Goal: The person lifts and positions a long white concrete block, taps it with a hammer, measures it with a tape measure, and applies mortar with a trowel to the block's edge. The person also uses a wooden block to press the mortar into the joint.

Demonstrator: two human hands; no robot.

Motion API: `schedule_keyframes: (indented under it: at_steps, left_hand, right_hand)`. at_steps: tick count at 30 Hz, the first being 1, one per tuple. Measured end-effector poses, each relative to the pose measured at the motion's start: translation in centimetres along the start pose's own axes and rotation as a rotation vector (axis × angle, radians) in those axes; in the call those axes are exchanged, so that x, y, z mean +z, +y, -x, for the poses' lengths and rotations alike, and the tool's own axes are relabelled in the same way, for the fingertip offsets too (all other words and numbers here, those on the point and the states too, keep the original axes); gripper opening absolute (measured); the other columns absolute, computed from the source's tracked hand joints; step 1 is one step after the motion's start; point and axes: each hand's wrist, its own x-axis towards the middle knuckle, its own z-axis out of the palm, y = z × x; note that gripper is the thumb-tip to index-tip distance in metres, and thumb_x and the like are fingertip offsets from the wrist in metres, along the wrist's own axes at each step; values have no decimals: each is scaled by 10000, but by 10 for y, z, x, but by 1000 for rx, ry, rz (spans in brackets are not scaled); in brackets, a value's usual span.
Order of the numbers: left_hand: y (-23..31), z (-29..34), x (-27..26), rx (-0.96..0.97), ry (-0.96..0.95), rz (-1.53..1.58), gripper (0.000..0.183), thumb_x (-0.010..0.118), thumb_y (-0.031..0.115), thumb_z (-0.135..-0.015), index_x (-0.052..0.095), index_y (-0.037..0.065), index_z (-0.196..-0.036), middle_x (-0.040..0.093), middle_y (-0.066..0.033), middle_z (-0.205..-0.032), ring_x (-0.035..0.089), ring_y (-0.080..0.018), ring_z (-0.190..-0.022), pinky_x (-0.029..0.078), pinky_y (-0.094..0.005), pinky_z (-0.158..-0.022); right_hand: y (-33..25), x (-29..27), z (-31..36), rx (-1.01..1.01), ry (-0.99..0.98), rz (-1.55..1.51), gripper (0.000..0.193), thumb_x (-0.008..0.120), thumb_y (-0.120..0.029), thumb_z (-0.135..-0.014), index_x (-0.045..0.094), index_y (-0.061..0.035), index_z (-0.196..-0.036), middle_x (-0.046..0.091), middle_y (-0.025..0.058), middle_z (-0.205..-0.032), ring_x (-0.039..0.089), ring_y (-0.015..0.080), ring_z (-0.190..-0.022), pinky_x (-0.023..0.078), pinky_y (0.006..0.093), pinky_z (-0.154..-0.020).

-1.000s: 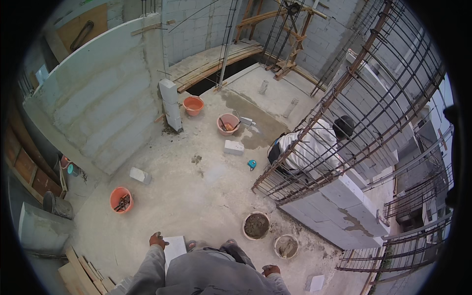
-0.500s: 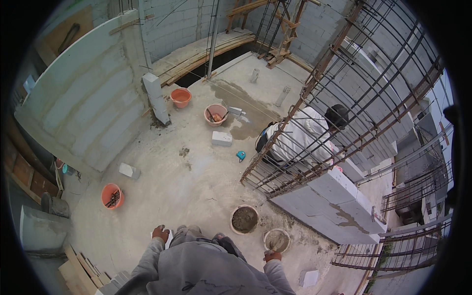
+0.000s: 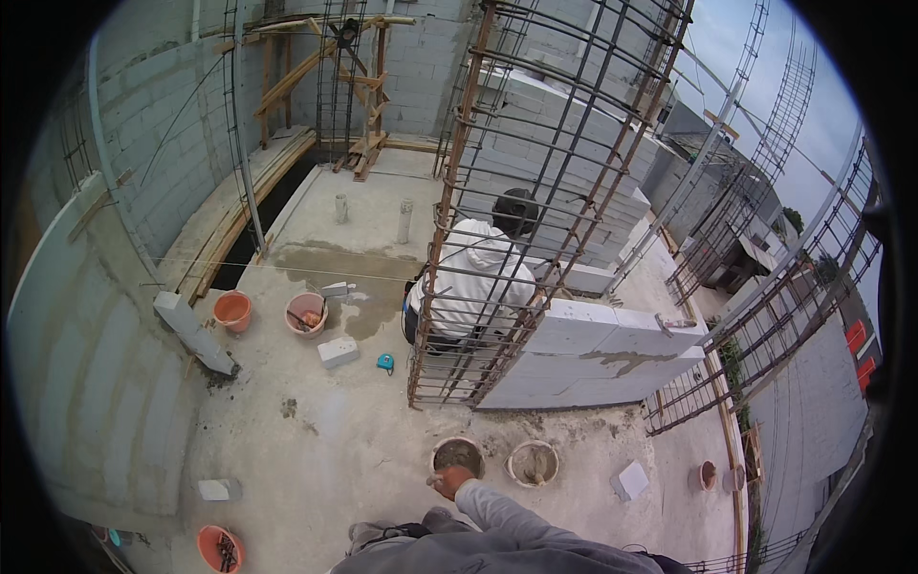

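Note:
My right hand (image 3: 453,482) is stretched out over the near rim of a pale bucket (image 3: 437,447) holding grey wet mortar (image 3: 461,453). Its fingers look curled, but whatever they hold, if anything, is hidden. Just to the right stands a second pale bucket (image 3: 513,469) with lighter grey mortar (image 3: 535,465) inside. No part of my left hand shows. Beyond the buckets, a low white block wall (image 3: 602,368) has smeared mortar on its face.
A person in a white top (image 3: 478,277) crouches behind a tall rebar cage (image 3: 449,220). White blocks (image 3: 338,352) (image 3: 629,480) lie on the concrete floor, near a teal tape measure (image 3: 385,364). Orange buckets (image 3: 232,311) (image 3: 221,550) stand at left. A string crosses farther back.
The view has swung to the right. My right hand has moved from beside the right mortar bucket to the left one. My left hand has gone out of view.

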Motion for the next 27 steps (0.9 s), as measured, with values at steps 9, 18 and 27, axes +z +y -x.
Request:
schedule_keyframes:
  at_steps: [9,18,27]
  left_hand:
    - [180,-1,19,393,-145,-243,121,609,167,-758,627,53,-722,662,-119,-735,629,-198,-674,493,-394,-577]
    - [295,30,85,710,-348,-533,135,610,181,-773,627,48,-790,665,-125,-763,631,-212,-685,490,-392,-572]
    - [372,17,106,892,-542,-823,167,610,194,-788,627,43,-857,668,-131,-792,633,-225,-696,487,-391,-567]
  right_hand:
    - [131,35,103,416,138,-6,360,491,-116,-892,694,-265,-1150,681,139,-1155,650,334,-1050,529,428,-888]
    - [222,103,292,1055,543,-578,277,515,-229,-908,743,-236,-1066,697,140,-1122,660,332,-1052,529,420,-906]
    - [118,224,279,1310,550,-845,327,520,-113,-856,740,-255,-1050,695,124,-1124,642,333,-1085,512,407,-926]
